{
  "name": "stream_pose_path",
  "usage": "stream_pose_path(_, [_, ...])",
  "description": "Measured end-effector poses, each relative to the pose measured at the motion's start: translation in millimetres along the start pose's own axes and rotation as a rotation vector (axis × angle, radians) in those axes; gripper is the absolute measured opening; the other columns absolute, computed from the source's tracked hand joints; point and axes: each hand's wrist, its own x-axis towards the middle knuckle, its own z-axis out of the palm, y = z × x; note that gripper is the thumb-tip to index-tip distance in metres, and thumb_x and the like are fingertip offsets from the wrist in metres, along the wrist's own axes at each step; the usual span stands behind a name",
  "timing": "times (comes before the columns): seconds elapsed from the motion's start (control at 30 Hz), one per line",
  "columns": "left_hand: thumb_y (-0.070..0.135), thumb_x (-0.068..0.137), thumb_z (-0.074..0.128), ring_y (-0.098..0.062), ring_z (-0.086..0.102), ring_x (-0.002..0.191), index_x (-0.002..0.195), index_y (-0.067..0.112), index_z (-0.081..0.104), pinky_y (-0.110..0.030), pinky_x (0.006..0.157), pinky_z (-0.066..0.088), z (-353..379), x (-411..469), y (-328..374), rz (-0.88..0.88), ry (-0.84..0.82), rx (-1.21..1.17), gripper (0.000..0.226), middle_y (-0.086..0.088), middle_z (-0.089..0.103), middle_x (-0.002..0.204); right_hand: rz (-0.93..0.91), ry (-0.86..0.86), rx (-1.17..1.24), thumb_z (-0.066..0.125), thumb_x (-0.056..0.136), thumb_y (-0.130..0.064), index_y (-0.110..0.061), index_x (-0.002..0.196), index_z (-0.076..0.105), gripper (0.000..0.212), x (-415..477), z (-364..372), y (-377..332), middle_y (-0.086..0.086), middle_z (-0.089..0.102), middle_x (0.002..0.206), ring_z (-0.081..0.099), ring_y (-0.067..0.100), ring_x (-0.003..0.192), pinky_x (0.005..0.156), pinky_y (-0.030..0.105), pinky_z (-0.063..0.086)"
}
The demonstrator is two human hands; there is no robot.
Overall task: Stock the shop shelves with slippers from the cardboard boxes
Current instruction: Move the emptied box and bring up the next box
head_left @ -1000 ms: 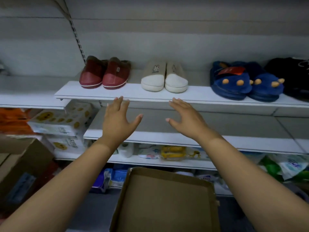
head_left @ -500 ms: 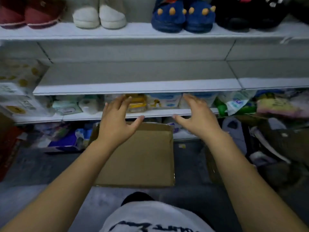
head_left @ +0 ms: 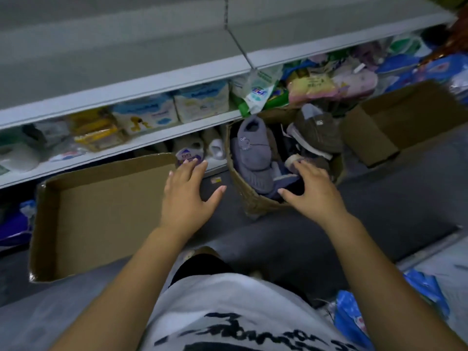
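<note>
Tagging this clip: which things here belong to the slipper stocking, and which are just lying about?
Job: slipper box, grey slippers, brown slipper, empty cardboard box, bare shelf.
Lying about: white-blue packs, yellow packs, blue bag.

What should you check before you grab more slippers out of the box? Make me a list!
1. Hands free: ok. The left hand and right hand are open and hold nothing.
2. Slippers in the slipper box: ok. Purple slippers and a brown slipper lie in it.
3. Right hand over the slippers: ok.
4. Left hand over the slippers: not ok. It hangs between the empty box and the slipper box.
5. Matching pair on top: cannot tell, the pile is jumbled.
</note>
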Motion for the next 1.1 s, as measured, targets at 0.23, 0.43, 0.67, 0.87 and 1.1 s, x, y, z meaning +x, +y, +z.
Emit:
stream_pose_path(0.23, [0.066, 0.089, 0.050, -0.031, 0.046, 0.137, 0.142, 0.019, 0.054, -0.054, 0.111, 0.039, 35, 30, 21, 0.070, -0.125, 0.107, 0.071, -0.009, 0.052, 0.147, 0.108, -0.050, 0.078, 0.067, 0.091, -0.052, -0.020, 0.156, 0.034, 0.080, 8, 5, 56, 0.003, 0.032, 0.163, 0.023, 0.025, 0.149, 0.115, 0.044, 0.034])
stream_pose_path(0.43, [0.061, 0.092, 0.058, -0.035, 0.044, 0.135, 0.144, 0.020, 0.051, -0.055, 0.110, 0.041, 71, 71, 19, 0.047, -0.251, 0.116, 0.067, -0.010, 0.051, 0.147, 0.139, -0.141, 0.144, 0.069, 0.091, -0.049, -0.015, 0.156, 0.034, 0.082, 46, 10, 66, 0.002, 0.036, 0.160, 0.028, 0.025, 0.146, 0.114, 0.039, 0.033])
stream_pose_path(0.67, [0.062, 0.092, 0.052, -0.032, 0.038, 0.142, 0.154, 0.020, 0.038, -0.048, 0.115, 0.034, 118, 150, 1, -0.022, -0.492, 0.119, 0.076, -0.009, 0.042, 0.156, 0.247, -0.289, 0.357, 0.073, 0.091, -0.039, -0.010, 0.144, 0.051, 0.064, 131, 21, 60, 0.005, 0.054, 0.141, 0.048, 0.022, 0.132, 0.100, 0.027, 0.039])
stream_pose_path(0.87, [0.068, 0.078, 0.045, -0.029, 0.029, 0.149, 0.159, 0.020, 0.028, -0.051, 0.119, 0.028, 145, 197, -26, 0.012, -0.741, 0.150, 0.096, -0.006, 0.030, 0.164, 0.330, -0.447, 0.500, 0.066, 0.097, -0.037, -0.006, 0.131, 0.061, 0.047, 215, 57, 38, 0.010, 0.063, 0.131, 0.057, 0.028, 0.125, 0.096, 0.032, 0.045])
stream_pose_path(1.1, [0.063, 0.093, 0.056, -0.029, 0.017, 0.154, 0.163, 0.032, 0.007, -0.052, 0.122, 0.020, 170, 219, -52, -0.029, -0.965, 0.228, 0.091, -0.003, 0.011, 0.170, 0.472, -0.364, 0.835, 0.077, 0.089, -0.032, -0.010, 0.134, 0.063, 0.052, 258, 114, 41, 0.003, 0.066, 0.131, 0.059, 0.016, 0.123, 0.096, 0.023, 0.051])
